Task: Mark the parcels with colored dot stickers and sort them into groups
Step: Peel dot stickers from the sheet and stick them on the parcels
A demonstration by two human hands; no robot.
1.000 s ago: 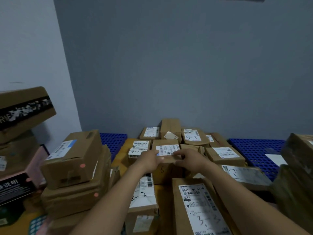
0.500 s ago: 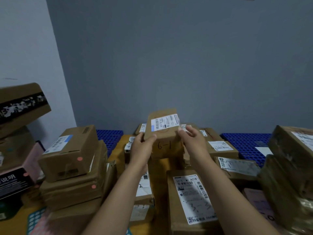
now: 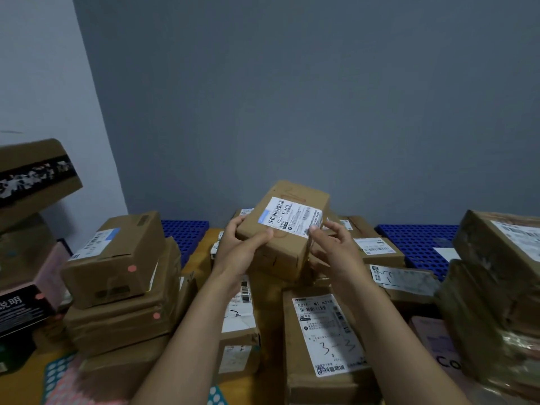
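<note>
I hold a small brown parcel (image 3: 280, 258) with a white shipping label, tilted, above the pile of parcels. My left hand (image 3: 242, 252) grips its left end, thumb on top. My right hand (image 3: 336, 249) holds its right end, thumb on the label's corner and fingers spread behind. At the left a stack of brown parcels (image 3: 117, 258) shows pink dot stickers (image 3: 132, 268) on its sides. Sheets of dot stickers (image 3: 58, 375) lie at the bottom left, partly hidden by my left arm.
Under my arms lie a long parcel marked 3-3 (image 3: 321, 331) and several more labelled boxes. Blue plastic pallets (image 3: 418, 244) run along the grey wall. Wrapped parcels (image 3: 496, 273) pile up on the right. A box with a black band (image 3: 35, 176) tops the far-left stack.
Both hands have lifted the small parcel off the pile, brought it nearer and tilted it so that its label faces me.
</note>
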